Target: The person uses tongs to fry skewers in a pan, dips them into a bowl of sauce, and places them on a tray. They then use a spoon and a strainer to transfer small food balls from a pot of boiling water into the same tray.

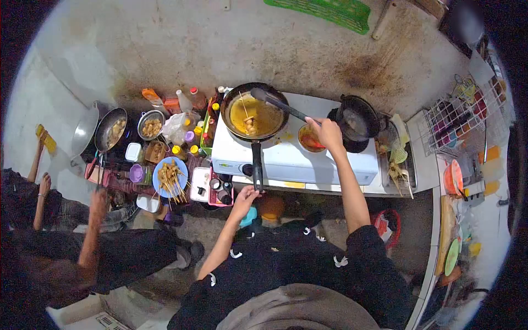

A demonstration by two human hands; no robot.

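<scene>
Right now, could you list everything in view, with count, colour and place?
stove: one, white, centre
frying pan: one, black, stove left
pot: one, black, stove right
bowl: one, orange-red inside, between them
spatula: one, black, over frying pan
plate: one, blue, left of stove
skewers: several, brown, on plate
bottles: several, mixed, left
basket: one, green, upper wall
rack: one, white, right
other people: two, dark-clothed, left
left hand: one, bare, pan handle
right hand: one, bare, on spatula

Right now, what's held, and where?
Right hand holds the black utensil by its handle's end; left hand is at the tip of the pan handle, grip unclear.
</scene>
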